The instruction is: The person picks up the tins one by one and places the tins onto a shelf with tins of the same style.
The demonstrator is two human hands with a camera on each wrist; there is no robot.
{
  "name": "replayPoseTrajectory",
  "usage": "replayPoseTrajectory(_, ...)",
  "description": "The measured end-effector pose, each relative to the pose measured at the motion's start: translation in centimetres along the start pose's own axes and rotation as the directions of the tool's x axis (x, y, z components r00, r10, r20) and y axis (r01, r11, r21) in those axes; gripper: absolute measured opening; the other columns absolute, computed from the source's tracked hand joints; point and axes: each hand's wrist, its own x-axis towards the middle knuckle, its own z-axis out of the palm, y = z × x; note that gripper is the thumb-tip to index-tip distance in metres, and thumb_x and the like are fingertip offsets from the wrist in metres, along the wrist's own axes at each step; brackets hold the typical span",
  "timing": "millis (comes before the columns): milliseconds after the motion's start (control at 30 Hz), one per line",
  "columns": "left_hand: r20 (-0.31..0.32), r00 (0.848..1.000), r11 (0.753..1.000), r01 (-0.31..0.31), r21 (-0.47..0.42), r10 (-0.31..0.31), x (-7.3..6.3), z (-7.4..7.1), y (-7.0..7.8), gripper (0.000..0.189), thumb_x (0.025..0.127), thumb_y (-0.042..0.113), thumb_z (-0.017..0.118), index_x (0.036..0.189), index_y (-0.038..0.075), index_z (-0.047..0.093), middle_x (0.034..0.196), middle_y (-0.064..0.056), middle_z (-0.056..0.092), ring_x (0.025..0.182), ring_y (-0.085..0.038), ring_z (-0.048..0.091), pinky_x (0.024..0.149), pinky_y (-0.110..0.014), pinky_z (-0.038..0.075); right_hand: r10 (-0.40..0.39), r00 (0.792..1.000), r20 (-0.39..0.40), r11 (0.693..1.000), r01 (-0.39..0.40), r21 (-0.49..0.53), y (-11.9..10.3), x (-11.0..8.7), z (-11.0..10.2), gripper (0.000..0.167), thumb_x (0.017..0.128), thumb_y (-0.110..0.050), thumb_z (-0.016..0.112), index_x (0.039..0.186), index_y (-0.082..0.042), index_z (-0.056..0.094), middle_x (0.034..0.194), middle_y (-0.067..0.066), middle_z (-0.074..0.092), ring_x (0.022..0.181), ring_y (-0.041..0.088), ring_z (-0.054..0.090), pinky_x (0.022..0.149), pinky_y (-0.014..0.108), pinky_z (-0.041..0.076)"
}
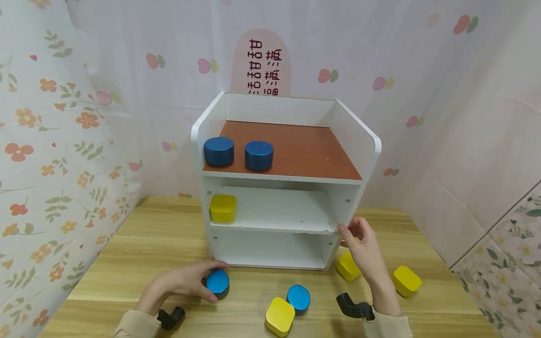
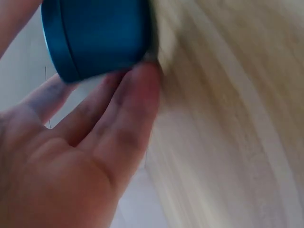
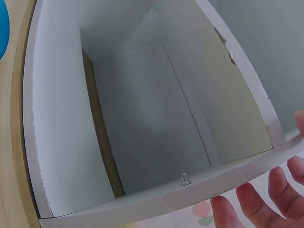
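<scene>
On the table in front of the shelf, at its left, my left hand [image 1: 186, 280] has its thumb and fingers round a blue round tin [image 1: 218, 282]. The left wrist view shows the fingertips against the side of this tin [image 2: 102, 38]. My right hand [image 1: 364, 246] grips the right side panel of the white shelf [image 1: 270, 229], thumb at the front edge and fingers along the outer face. In the right wrist view, the fingertips [image 3: 249, 199] lie against that panel's outside. Two blue tins [image 1: 219, 152] stand on the brown top, and a yellow square tin [image 1: 223, 209] sits at the left of the middle level.
Near the table's front, a yellow tin [image 1: 280, 317] touches a blue tin [image 1: 298, 298]. Two more yellow tins, one beside the shelf [image 1: 348, 266] and one farther right [image 1: 407, 281], lie on the wooden table [image 1: 169, 234]. A patterned curtain [image 1: 169, 94] hangs behind.
</scene>
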Motion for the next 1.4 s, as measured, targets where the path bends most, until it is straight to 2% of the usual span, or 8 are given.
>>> replayPoseTrajectory(167, 0.029, 0.999, 0.995, -0.023, -0.094, 0.025, -0.29, -0.12, -0.31, 0.072, 0.079, 0.008, 0.082, 0.141, 0.004, 0.046, 0.141, -0.021, 0.044, 0.126, -0.045, 0.042, 0.099, -0.058, 0.039, 0.001, 1.000, 0.000, 1.000, -0.001, -0.001, 0.10, -0.05, 0.01, 0.035, 0.100, -0.028, 0.058, 0.118, 0.001, 0.049, 0.110, 0.014, 0.053, 0.098, 0.023, 0.055, 0.079, 0.032, 0.055)
replayPoseTrajectory(267, 0.022, 1.000, 0.994, -0.019, -0.111, 0.022, -0.37, -0.07, -0.47, 0.069, 0.079, 0.006, 0.081, 0.139, 0.003, 0.048, 0.140, -0.022, 0.044, 0.126, -0.046, 0.043, 0.097, -0.057, 0.042, 0.003, 1.000, 0.000, 1.000, -0.003, -0.003, 0.11, -0.08, -0.01, 0.036, 0.100, -0.028, 0.058, 0.118, 0.001, 0.048, 0.110, 0.014, 0.053, 0.098, 0.022, 0.055, 0.080, 0.034, 0.055)
replayPoseTrajectory(400, 0.006, 0.999, 0.994, -0.033, -0.103, 0.034, -0.44, -0.12, -0.48, 0.064, 0.079, 0.007, 0.081, 0.136, 0.003, 0.051, 0.138, -0.022, 0.045, 0.125, -0.045, 0.042, 0.097, -0.059, 0.040, -0.003, 1.000, 0.002, 1.000, 0.003, -0.003, -0.06, 0.02, 0.02, 0.036, 0.100, -0.027, 0.058, 0.118, 0.002, 0.048, 0.110, 0.014, 0.053, 0.099, 0.022, 0.055, 0.079, 0.033, 0.055)
replayPoseTrajectory(633, 0.006, 0.998, 0.994, -0.063, -0.090, 0.064, -0.09, 0.05, -0.36, 0.067, 0.080, 0.009, 0.081, 0.138, 0.004, 0.049, 0.138, -0.020, 0.045, 0.123, -0.041, 0.044, 0.096, -0.055, 0.043, -0.001, 1.000, -0.002, 1.000, 0.001, -0.012, -0.37, 0.07, -0.10, 0.037, 0.100, -0.029, 0.058, 0.118, 0.001, 0.048, 0.111, 0.014, 0.053, 0.100, 0.024, 0.055, 0.080, 0.033, 0.055)
replayPoseTrajectory(867, 0.021, 0.998, 0.996, -0.061, -0.058, 0.062, 0.10, 0.35, -0.22, 0.061, 0.081, 0.012, 0.081, 0.135, 0.009, 0.053, 0.134, -0.015, 0.048, 0.118, -0.038, 0.051, 0.095, -0.055, 0.044, -0.004, 1.000, -0.004, 1.000, 0.004, -0.009, -0.21, -0.04, 0.02, 0.036, 0.100, -0.028, 0.057, 0.118, 0.002, 0.048, 0.110, 0.014, 0.053, 0.099, 0.026, 0.055, 0.078, 0.028, 0.055)
replayPoseTrajectory(1000, 0.022, 0.999, 0.996, -0.045, -0.074, 0.047, 0.10, 0.36, -0.29, 0.061, 0.081, 0.013, 0.081, 0.134, 0.009, 0.053, 0.133, -0.015, 0.048, 0.115, -0.037, 0.052, 0.094, -0.053, 0.045, -0.002, 1.000, -0.002, 1.000, 0.002, -0.001, -0.10, -0.08, 0.17, 0.037, 0.100, -0.029, 0.058, 0.118, 0.001, 0.048, 0.110, 0.015, 0.053, 0.099, 0.027, 0.055, 0.077, 0.026, 0.054)
replayPoseTrajectory(1233, 0.022, 0.998, 0.995, -0.058, -0.078, 0.060, 0.27, 0.31, -0.40, 0.059, 0.082, 0.015, 0.081, 0.133, 0.006, 0.053, 0.128, -0.013, 0.051, 0.113, -0.037, 0.054, 0.091, -0.048, 0.049, 0.001, 1.000, -0.008, 1.000, -0.001, -0.005, 0.00, -0.15, 0.10, 0.035, 0.100, -0.028, 0.057, 0.117, 0.001, 0.048, 0.110, 0.014, 0.053, 0.098, 0.024, 0.055, 0.079, 0.034, 0.056)
replayPoseTrajectory(1400, 0.010, 0.998, 0.995, -0.062, -0.078, 0.063, 0.20, 0.26, -0.23, 0.059, 0.081, 0.015, 0.081, 0.133, 0.007, 0.053, 0.126, -0.012, 0.052, 0.111, -0.034, 0.054, 0.090, -0.046, 0.049, -0.014, 1.000, -0.007, 1.000, 0.014, -0.012, -0.07, -0.01, 0.04, 0.034, 0.100, -0.027, 0.057, 0.116, 0.001, 0.048, 0.109, 0.014, 0.053, 0.097, 0.023, 0.056, 0.079, 0.035, 0.056)
